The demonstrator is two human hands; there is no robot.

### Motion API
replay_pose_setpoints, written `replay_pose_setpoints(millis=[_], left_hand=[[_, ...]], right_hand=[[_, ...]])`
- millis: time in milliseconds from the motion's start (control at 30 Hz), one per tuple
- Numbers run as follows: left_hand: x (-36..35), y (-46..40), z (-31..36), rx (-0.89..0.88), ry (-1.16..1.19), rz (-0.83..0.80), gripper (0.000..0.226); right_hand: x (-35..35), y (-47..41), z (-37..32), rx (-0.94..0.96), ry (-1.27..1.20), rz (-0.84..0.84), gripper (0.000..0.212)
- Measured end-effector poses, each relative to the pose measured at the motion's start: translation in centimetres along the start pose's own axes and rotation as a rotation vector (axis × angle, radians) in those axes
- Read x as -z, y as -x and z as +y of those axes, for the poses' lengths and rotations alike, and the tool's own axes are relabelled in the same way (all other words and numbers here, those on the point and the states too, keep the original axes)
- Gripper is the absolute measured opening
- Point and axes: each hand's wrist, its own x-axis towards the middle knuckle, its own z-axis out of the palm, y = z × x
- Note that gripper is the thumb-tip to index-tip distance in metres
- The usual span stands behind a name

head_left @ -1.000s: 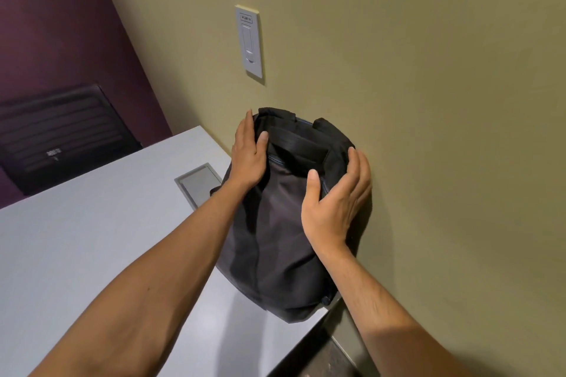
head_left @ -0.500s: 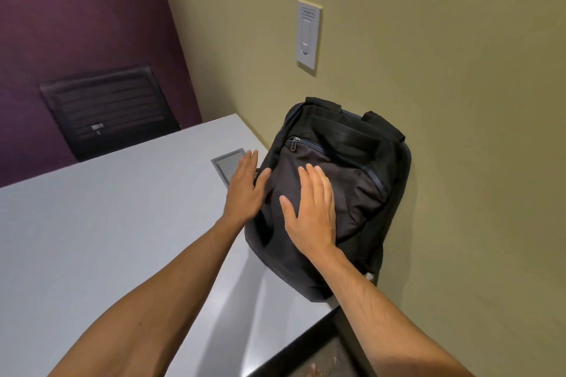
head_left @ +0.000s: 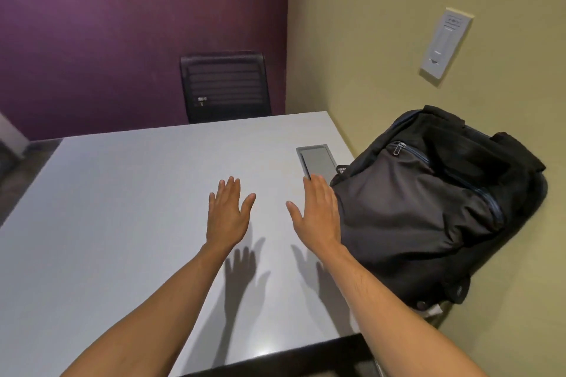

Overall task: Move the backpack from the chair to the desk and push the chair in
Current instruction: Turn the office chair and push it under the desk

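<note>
Backpack (head_left: 428, 202), black, sits on the desk (head_left: 122, 208) at its right edge, leaning against the tan wall (head_left: 382, 40). Left hand (head_left: 228, 214) and right hand (head_left: 317, 214) both flat, fingers spread, palms down above the desk surface, shadows beneath. Right hand just beside the backpack; contact unclear. Grey cable hatch (head_left: 317, 161) near the far right corner. Black chair (head_left: 225, 86) at the far edge, against the purple wall (head_left: 122, 24). Wall switch (head_left: 445, 44) above the backpack.

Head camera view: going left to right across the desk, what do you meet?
Left hand → right hand → backpack leaning against the wall → wall switch plate, higher up.
</note>
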Motion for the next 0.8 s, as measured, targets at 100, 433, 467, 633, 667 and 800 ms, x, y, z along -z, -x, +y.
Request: replay_pose_setpoints(millis=[100,433,467,633,667,800], left_hand=[[2.3,1.5,-3.6,0.079,-0.052,0.035,0.069],[7.8,7.4,-11.4,0.342,-0.133,0.152,0.073],[8.2,8.1,-11.7,0.373,-0.133,0.165,0.073],[9.9,12.5,-13.5,0.514,-0.124,0.25,0.073],[10.3,13.6,-13.8,0.546,-0.129,0.267,0.074],[12.2,18.2,-14.8,0.684,-0.19,0.338,0.076]], right_hand=[[-1.9,-0.6,-2.5,0.067,-0.046,-0.062,0.068],[-6.7,-1.4,-10.6,0.288,-0.101,-0.228,0.069],[-7.1,-1.3,-11.4,0.318,-0.104,-0.242,0.069],[-9.2,-0.3,-15.3,0.473,-0.14,-0.337,0.07],[-9.6,0.0,-16.2,0.506,-0.149,-0.358,0.07],[-11.0,1.7,-19.8,0.658,-0.193,-0.431,0.069]])
